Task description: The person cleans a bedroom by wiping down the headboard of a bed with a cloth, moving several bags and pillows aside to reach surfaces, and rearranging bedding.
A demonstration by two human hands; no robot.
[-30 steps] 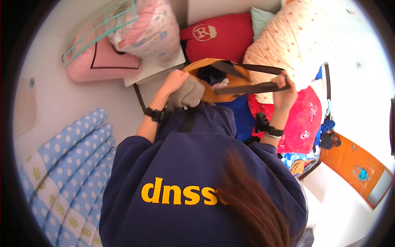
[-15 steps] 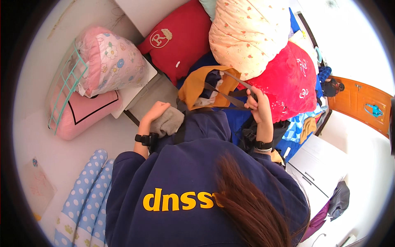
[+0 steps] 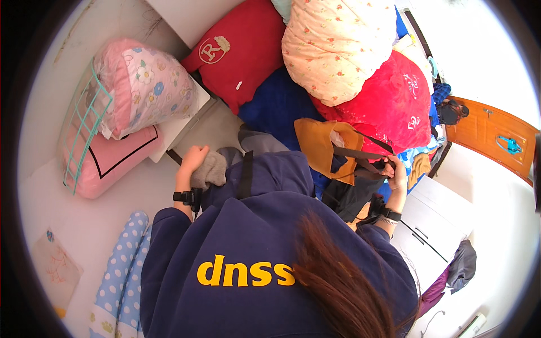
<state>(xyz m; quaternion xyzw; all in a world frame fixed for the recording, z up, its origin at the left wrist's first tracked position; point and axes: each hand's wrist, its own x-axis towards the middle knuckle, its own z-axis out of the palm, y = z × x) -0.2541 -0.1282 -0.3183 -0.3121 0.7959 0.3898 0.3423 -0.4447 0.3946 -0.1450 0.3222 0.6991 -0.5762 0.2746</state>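
My right hand (image 3: 396,173) is closed round the dark straps of a tan fabric tote bag (image 3: 315,142), which hangs tilted to the left of that hand. Some dark and pale cloth shows in the bag's mouth. At the left, my left hand (image 3: 195,159) grips a fuzzy grey cloth (image 3: 209,170) beside my body; its exact kind is unclear. Behind the bag lie a bright red plush blanket (image 3: 389,107) and a dark blue cover (image 3: 276,104). Both wrists wear black bands.
A cream floral quilt (image 3: 338,53) and a dark red cushion (image 3: 239,53) are piled on the bed. To the left, pink bagged bedding (image 3: 155,84) rests by a teal wire rack (image 3: 90,132). Blue dotted rolls (image 3: 121,259) stand lower left; white drawers (image 3: 434,219) are at right.
My right hand has carried the tan tote bag to the right, uncovering more of the dark blue cover. My left hand, with the grey cloth, has shifted slightly left and down.
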